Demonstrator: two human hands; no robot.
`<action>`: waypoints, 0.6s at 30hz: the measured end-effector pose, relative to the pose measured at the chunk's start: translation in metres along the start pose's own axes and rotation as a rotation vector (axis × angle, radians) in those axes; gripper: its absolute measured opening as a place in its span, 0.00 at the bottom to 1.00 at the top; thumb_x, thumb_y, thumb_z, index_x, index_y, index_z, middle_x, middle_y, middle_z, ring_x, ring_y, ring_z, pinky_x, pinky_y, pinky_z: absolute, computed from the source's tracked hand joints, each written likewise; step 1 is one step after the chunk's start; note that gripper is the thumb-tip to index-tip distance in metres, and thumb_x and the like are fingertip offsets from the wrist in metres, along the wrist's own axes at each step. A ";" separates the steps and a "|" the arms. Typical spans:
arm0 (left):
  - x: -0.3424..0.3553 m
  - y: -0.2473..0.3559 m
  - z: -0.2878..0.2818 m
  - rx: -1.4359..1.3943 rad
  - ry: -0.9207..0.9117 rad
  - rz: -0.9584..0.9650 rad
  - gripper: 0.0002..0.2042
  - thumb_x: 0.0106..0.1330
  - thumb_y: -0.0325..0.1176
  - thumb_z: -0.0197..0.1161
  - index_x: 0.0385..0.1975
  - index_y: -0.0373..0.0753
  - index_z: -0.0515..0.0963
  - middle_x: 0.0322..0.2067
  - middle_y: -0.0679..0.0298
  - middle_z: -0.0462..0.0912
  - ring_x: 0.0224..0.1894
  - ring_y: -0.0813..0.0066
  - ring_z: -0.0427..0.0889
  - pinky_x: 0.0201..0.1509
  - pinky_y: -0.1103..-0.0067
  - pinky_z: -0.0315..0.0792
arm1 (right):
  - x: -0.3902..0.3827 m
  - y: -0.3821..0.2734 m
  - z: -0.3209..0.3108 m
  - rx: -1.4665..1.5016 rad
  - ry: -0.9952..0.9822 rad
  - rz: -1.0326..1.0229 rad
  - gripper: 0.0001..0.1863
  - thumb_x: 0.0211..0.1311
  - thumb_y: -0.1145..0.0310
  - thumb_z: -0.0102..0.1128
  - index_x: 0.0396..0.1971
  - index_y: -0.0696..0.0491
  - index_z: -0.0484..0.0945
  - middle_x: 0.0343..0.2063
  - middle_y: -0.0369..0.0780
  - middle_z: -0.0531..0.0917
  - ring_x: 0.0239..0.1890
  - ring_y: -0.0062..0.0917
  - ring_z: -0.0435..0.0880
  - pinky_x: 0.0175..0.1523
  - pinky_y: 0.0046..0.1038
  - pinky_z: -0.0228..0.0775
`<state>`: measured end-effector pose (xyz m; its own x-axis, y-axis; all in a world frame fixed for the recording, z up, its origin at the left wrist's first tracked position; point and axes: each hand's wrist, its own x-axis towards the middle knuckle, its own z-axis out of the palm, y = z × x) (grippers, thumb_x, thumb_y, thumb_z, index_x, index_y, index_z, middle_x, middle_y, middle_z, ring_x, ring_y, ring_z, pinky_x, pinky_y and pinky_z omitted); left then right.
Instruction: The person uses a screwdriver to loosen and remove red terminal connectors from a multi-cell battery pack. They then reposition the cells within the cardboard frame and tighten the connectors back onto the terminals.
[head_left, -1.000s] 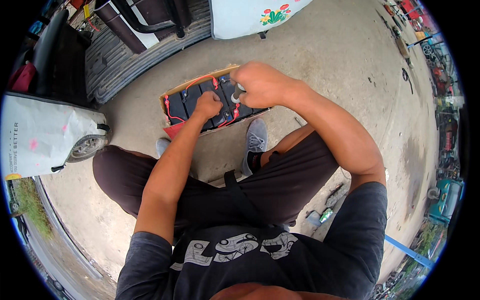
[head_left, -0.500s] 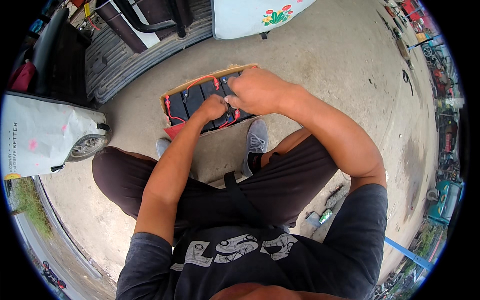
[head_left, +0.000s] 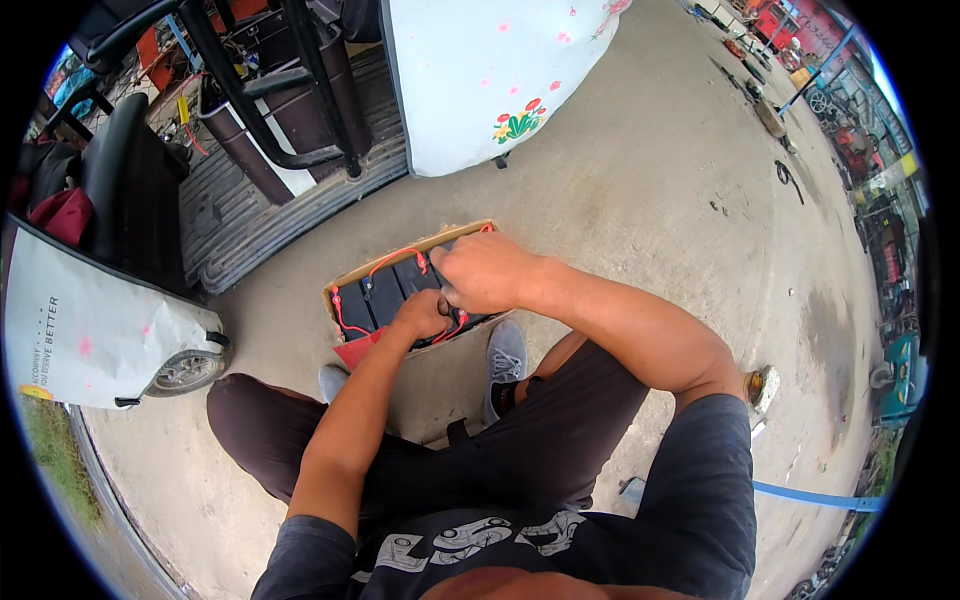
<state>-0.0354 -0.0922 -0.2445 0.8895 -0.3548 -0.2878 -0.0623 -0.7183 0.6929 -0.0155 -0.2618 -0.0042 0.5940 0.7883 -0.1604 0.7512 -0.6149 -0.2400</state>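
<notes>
Between my feet a cardboard box (head_left: 432, 241) holds a row of black batteries (head_left: 386, 297) joined by red wires (head_left: 398, 252). My left hand (head_left: 424, 313) is closed, fingertips pinched together over the batteries near the box's right part. Just beyond it and to the right, my right hand (head_left: 492, 272) is curled shut, its thumb and fingertips close to the left fingers. Whatever either hand grips is hidden by the fingers. A short red wire with a red end (head_left: 462, 319) lies beside my left hand. A red flap (head_left: 358, 350) sticks out at the near left corner.
A three-wheeled vehicle with a ribbed floor (head_left: 225, 235) and black seat (head_left: 120, 190) stands beyond the box at left. Its white flowered panel (head_left: 480, 80) hangs above the concrete. A blue bar (head_left: 820, 497) and scattered parts lie to the right.
The view has tilted upward, so the box and both hands sit lower in the picture and more of the vehicle shows. Both hands stay closed over the same batteries.
</notes>
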 end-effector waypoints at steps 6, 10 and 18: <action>-0.015 0.028 -0.016 0.158 -0.027 -0.112 0.13 0.48 0.38 0.70 0.30 0.38 0.81 0.37 0.52 0.85 0.43 0.53 0.84 0.47 0.63 0.77 | -0.003 -0.007 -0.011 0.050 -0.062 0.039 0.19 0.55 0.63 0.63 0.40 0.63 0.76 0.30 0.52 0.83 0.39 0.47 0.83 0.45 0.45 0.74; -0.015 0.032 -0.016 0.190 -0.045 -0.112 0.11 0.48 0.37 0.69 0.30 0.39 0.82 0.37 0.51 0.85 0.44 0.53 0.84 0.48 0.62 0.77 | -0.001 -0.004 -0.007 0.049 -0.058 0.085 0.19 0.54 0.63 0.65 0.38 0.63 0.77 0.31 0.52 0.83 0.39 0.48 0.83 0.45 0.45 0.75; -0.018 0.045 -0.019 0.211 -0.024 -0.120 0.10 0.47 0.37 0.68 0.28 0.41 0.83 0.36 0.51 0.86 0.43 0.52 0.84 0.49 0.63 0.77 | -0.005 -0.003 -0.005 0.067 -0.035 0.072 0.17 0.50 0.67 0.66 0.38 0.63 0.79 0.32 0.54 0.84 0.39 0.49 0.83 0.45 0.45 0.75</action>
<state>-0.0460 -0.1065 -0.1958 0.8855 -0.2716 -0.3770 -0.0525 -0.8646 0.4997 -0.0189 -0.2641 0.0018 0.6345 0.7432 -0.2124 0.6852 -0.6680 -0.2903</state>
